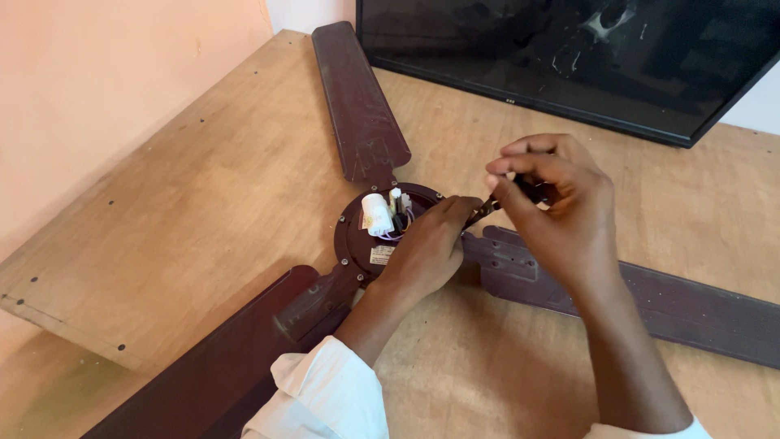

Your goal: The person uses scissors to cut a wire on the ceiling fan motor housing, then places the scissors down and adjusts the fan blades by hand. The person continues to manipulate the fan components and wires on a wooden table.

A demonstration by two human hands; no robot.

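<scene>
A dark brown ceiling fan lies on a plywood table [203, 203], its round motor hub [357, 232] in the middle with three blades spreading out. On the hub stand a white cylindrical capacitor [376, 214] and some thin wires. My left hand [426, 248] rests on the hub's right side, fingers closed on it. My right hand [552, 203] is just above and to the right, pinching a thin dark tool [487, 207], likely a screwdriver, whose tip points down towards the hub by my left fingers.
One fan blade [357, 106] runs to the far edge, one [650, 297] to the right, one [219, 358] to the near left. A flat dark screen [569, 57] lies across the table's far right. A peach wall is at left.
</scene>
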